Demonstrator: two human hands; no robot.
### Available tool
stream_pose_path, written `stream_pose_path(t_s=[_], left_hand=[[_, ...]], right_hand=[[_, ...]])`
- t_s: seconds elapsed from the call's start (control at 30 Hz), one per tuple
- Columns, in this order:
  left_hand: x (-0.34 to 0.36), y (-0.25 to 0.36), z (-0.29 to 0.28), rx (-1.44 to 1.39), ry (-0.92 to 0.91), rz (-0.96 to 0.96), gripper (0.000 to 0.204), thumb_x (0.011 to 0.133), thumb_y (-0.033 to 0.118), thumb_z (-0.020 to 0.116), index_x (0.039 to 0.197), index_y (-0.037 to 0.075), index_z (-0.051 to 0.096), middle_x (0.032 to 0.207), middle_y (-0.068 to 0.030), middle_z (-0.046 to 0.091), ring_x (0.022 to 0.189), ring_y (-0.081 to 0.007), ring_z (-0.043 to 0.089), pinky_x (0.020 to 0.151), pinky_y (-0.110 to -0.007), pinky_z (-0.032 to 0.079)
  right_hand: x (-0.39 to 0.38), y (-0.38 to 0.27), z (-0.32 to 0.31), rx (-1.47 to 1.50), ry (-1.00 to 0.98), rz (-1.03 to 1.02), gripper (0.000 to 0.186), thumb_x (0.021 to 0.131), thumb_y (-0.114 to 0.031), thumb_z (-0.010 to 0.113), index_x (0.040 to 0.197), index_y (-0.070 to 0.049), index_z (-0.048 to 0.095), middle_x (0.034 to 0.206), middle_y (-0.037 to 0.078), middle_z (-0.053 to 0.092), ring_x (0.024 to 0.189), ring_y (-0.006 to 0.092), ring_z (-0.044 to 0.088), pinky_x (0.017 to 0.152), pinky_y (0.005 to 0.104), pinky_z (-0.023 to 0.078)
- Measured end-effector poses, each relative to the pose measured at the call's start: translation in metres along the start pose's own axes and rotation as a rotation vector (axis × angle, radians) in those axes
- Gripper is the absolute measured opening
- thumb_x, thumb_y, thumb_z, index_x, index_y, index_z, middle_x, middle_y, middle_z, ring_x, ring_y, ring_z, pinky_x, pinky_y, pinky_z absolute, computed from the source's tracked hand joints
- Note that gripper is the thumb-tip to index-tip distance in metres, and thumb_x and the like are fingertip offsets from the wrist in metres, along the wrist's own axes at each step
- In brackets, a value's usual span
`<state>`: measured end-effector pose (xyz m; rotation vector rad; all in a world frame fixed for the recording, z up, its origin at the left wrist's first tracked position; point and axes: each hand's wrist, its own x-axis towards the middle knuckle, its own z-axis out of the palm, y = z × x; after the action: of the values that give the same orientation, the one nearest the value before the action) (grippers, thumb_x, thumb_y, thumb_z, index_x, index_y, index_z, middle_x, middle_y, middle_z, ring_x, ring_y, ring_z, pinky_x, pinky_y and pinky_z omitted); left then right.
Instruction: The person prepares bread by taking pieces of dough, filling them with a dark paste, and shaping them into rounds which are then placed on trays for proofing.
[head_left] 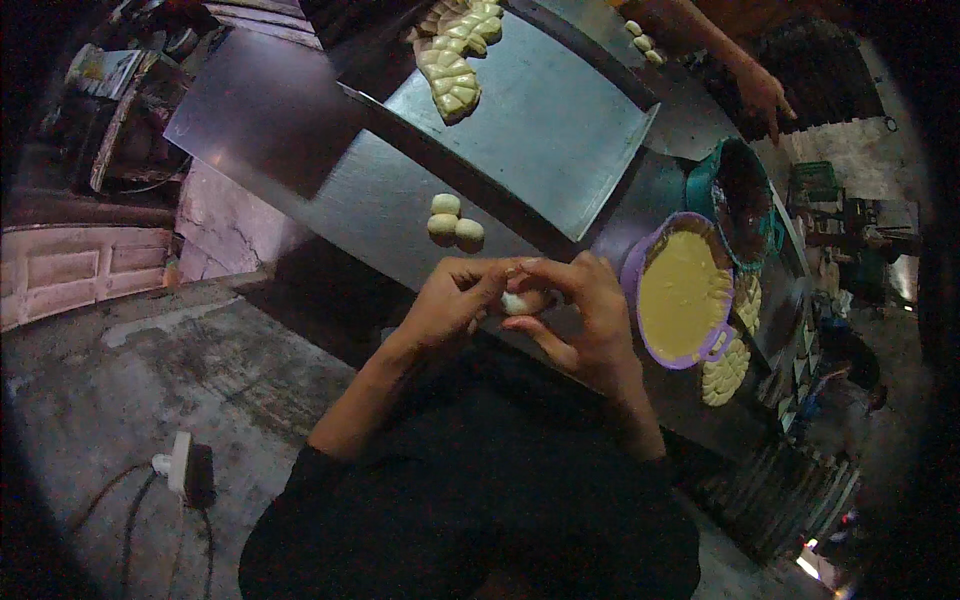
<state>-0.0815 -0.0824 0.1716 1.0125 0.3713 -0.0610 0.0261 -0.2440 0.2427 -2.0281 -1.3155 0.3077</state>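
My left hand (455, 310) and my right hand (580, 320) come together at the near edge of the metal table (370, 190), with fingers curled round a small pale dough piece (520, 303). Their fingertips partly hide it. Three pale dough balls (455, 222) sit just beyond my hands. To the right stands a purple tub (722, 345) holding a thick yellow mixture (680, 290). Segmented pale dough pieces (725, 372) lie beside and partly behind that tub.
A metal tray (530, 130) carries more shaped dough (450, 80) at the back. A green tub (710, 180) stands right. Another person's hand (765, 95) reaches in near small dough pieces (645, 45). A power strip (180, 465) with cables lies low left. Another person (850, 365) is far right.
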Motion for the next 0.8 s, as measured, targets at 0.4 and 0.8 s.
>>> stream_pose_path(t_s=[0.4,0.8], left_hand=[[0.050,-0.048,-0.102,0.559,0.195,0.257,0.039,0.083,0.019,0.074,0.118,0.004,0.064,0.099,-0.0110,0.062,0.086,-0.0203,0.061,0.074,-0.031,0.048],[0.123,-0.030,-0.159,1.188,-0.273,0.407,0.087,0.066,0.002,0.079,0.144,0.008,0.040,0.127,-0.0159,0.051,0.116,-0.0372,0.047,0.101,-0.045,0.042]], right_hand=[[0.031,0.071,0.140,0.910,0.027,0.869,0.054,0.079,-0.002,0.079,0.122,-0.006,0.047,0.105,0.004,0.061,0.093,0.0114,0.060,0.080,0.0250,0.050],[0.069,0.125,0.163,0.061,0.124,0.472,0.057,0.082,-0.014,0.074,0.135,-0.006,0.052,0.124,0.018,0.053,0.118,0.0363,0.050,0.101,0.0425,0.041]])
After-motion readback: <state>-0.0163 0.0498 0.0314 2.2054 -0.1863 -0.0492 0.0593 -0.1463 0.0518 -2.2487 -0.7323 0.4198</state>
